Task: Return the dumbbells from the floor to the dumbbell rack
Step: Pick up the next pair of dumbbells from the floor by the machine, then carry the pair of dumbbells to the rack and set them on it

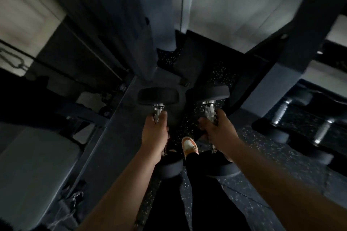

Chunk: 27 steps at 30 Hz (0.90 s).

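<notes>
I hold two black round-headed dumbbells with chrome handles, one in each hand, above the speckled rubber floor. My left hand [155, 134] is wrapped around the handle of the left dumbbell [157, 96]. My right hand [218, 130] grips the handle of the right dumbbell [207, 93]. Both point away from me, and my wrists partly hide their near heads. The dumbbell rack [293, 65], a dark metal frame, stands at the right, with two more dumbbells [304, 127] lying on its low shelf.
My foot in an orange and white shoe [189, 145] steps between the two dumbbells. A padded bench [37, 159] sits at the left beside a dark machine frame [105, 122]. A grey wall [234, 5] rises ahead.
</notes>
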Each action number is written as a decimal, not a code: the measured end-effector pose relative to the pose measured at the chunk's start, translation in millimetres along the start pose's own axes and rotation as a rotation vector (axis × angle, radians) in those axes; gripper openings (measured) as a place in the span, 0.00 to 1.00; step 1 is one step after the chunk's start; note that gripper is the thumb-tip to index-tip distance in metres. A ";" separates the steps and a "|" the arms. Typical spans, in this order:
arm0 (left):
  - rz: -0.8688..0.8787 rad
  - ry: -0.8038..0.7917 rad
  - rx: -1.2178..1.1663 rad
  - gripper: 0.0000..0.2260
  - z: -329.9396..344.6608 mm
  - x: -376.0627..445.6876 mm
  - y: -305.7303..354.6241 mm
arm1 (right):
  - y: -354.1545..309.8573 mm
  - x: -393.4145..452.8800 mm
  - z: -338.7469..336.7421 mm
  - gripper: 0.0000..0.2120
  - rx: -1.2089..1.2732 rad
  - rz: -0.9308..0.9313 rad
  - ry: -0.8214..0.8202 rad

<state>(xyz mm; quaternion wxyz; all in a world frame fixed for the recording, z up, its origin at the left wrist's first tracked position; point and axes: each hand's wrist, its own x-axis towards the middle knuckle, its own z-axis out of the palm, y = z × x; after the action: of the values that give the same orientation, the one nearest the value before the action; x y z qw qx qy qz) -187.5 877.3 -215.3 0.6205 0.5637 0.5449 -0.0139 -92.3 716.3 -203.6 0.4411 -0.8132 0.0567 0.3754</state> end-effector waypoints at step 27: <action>0.183 -0.546 0.406 0.12 262.4 -251.9 6.8 | 159.6 -194.7 -299.9 0.08 0.513 0.055 0.492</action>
<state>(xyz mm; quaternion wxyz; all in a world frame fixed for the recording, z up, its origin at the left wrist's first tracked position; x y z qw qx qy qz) -112.0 541.8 -96.6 0.6173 0.6975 0.2925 -0.2164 -130.3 345.4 -84.1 0.5939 -0.7400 0.2756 0.1537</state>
